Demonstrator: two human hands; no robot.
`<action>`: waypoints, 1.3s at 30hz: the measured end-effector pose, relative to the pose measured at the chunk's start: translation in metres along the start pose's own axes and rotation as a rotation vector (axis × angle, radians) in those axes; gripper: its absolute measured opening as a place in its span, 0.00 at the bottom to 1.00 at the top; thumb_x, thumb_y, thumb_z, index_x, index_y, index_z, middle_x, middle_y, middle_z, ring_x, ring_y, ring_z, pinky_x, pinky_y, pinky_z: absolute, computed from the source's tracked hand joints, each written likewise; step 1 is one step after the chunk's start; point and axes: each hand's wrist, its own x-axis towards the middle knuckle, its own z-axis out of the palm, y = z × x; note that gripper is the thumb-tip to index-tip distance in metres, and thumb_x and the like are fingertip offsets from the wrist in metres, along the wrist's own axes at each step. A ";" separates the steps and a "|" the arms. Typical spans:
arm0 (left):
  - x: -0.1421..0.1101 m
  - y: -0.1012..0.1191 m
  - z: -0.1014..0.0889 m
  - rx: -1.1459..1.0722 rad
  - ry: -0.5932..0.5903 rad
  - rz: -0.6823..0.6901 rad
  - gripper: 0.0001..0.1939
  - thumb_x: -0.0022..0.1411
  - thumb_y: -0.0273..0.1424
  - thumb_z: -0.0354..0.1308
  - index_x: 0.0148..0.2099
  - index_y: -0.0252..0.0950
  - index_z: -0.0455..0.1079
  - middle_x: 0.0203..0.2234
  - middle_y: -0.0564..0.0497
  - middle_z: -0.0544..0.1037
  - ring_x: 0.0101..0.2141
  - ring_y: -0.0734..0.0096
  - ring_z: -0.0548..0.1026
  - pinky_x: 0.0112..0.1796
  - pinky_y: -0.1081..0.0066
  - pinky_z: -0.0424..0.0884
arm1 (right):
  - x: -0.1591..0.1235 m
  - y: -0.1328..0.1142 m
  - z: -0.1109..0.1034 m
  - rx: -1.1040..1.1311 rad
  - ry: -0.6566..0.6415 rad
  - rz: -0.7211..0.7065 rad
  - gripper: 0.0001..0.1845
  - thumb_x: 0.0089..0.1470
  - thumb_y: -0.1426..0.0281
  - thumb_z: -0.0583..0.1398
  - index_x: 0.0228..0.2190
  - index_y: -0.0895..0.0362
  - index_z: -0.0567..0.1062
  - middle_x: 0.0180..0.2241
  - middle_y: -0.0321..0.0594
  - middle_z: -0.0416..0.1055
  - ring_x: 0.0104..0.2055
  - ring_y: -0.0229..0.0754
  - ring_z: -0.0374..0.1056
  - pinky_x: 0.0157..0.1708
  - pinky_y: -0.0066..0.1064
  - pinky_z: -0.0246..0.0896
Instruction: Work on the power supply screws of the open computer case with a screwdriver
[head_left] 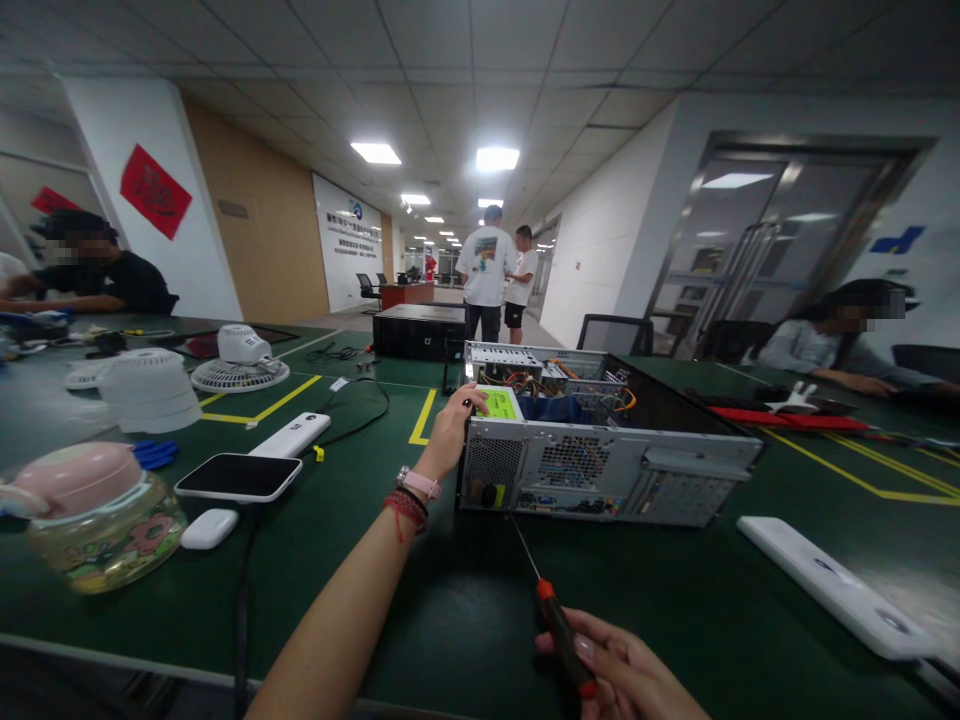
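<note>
A grey metal computer case (637,450) lies on its side, its back panel facing me and its inside exposed. My left hand (450,425) grips its near left corner, fingers bent over the edge beside the power supply with a yellow-green label (496,403). In my right hand (619,665) is a screwdriver (559,622) with a red and black handle, held from the handle's rear. Its thin shaft points up and left to the bottom edge of the back panel. Whether the tip touches a screw is too small to tell.
On the green table (420,610) to the left are a phone (240,477), a white earbud case (210,529), a pink-lidded bottle (97,515) and fan parts (240,370). A white power bank (832,585) lies right. Another black case (418,332) stands behind. People sit at both sides.
</note>
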 end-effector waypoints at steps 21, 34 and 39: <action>0.000 -0.005 0.001 -0.024 0.011 0.036 0.19 0.67 0.33 0.38 0.32 0.36 0.68 0.43 0.46 0.75 0.58 0.62 0.64 0.59 0.63 0.58 | -0.004 -0.004 0.004 -0.084 0.005 0.061 0.32 0.37 0.54 0.69 0.42 0.57 0.73 0.41 0.47 0.78 0.19 0.33 0.72 0.16 0.19 0.61; 0.000 -0.006 0.001 -0.019 0.007 0.027 0.19 0.67 0.32 0.37 0.32 0.36 0.68 0.44 0.46 0.75 0.58 0.62 0.63 0.59 0.62 0.57 | 0.001 0.002 -0.010 0.017 -0.085 0.090 0.30 0.44 0.57 0.66 0.46 0.57 0.67 0.41 0.49 0.78 0.21 0.38 0.74 0.18 0.24 0.64; 0.001 -0.005 0.001 -0.038 0.013 0.032 0.19 0.67 0.33 0.38 0.32 0.35 0.68 0.43 0.45 0.75 0.57 0.61 0.64 0.58 0.61 0.57 | 0.004 0.002 -0.016 0.061 -0.099 0.102 0.31 0.45 0.59 0.66 0.48 0.58 0.66 0.43 0.53 0.78 0.20 0.37 0.73 0.18 0.25 0.63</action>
